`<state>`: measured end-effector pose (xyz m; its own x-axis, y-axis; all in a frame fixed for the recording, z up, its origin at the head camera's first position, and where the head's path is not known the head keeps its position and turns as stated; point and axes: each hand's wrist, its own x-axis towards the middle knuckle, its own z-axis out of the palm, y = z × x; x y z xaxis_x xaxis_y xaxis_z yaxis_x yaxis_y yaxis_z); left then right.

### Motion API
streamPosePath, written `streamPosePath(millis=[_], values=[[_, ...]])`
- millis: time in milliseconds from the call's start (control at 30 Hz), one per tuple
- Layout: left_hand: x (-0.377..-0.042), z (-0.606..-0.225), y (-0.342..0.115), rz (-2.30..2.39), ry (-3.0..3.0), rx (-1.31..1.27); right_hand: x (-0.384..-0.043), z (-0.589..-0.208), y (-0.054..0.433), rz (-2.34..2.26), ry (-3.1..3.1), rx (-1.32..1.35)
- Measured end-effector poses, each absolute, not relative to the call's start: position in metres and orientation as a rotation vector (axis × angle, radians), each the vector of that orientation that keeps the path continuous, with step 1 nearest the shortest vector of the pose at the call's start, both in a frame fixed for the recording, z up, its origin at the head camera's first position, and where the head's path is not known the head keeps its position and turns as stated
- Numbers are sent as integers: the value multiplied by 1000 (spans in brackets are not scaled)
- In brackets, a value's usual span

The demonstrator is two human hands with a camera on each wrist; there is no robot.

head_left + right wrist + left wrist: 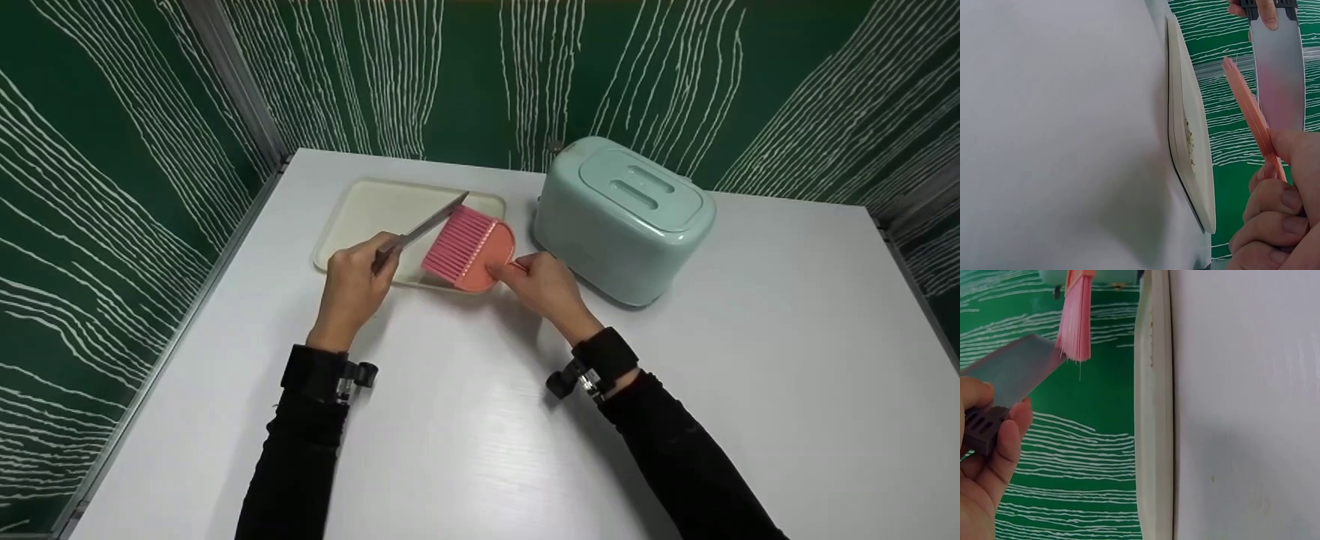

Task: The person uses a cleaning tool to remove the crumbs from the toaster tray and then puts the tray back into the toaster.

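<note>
Inside the cream tray [375, 201], specks [1189, 143]; just to its right, a mint two-slot toaster [622, 247]; beyond, a green wall [469, 82]. Left hand [354, 277] grips a broad-bladed knife [433, 222], right hand [547, 289] a pink-bristled brush [480, 253], both tools above the tray!

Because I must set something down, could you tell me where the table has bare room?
The widest bare patch is on the table, right of the mint toaster. Another lies before the tray, between the left sleeve and right sleeve. Around the tray it is crowded: the left hand with bladed tool, the right hand with brush, toaster close by.
</note>
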<state>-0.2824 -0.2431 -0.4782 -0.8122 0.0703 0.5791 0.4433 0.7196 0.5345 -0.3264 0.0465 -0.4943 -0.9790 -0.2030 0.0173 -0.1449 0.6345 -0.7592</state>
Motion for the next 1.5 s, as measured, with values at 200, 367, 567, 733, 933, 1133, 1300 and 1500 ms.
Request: streamPosePath(millis=[200, 367, 567, 733, 933, 1133, 1300, 1500], values=[[-281, -475, -242, -916, -2364, -426, -327, -494, 47, -1261, 2769, -268], [-279, -473, -240, -901, -2352, -465, -327, -494, 50, -1258, 2744, -230], [-276, -467, -236, -895, -2317, -512, -328, -494, 53, -1266, 2723, -208], [-276, -464, -234, -907, -2269, -534, -327, -489, 56, -1285, 2702, -195], [-276, -464, -236, -962, -2225, -522, -328, -490, 62, -1313, 2715, -243], [-277, -465, -236, -952, -2217, -457, -326, -489, 69, -1317, 2733, -235], [-277, -467, -237, -950, -2228, -429, -327, -488, 75, -1260, 2748, -203], [-279, -470, -239, -965, -2229, -392, -324, -486, 86, -1227, 2749, -194]])
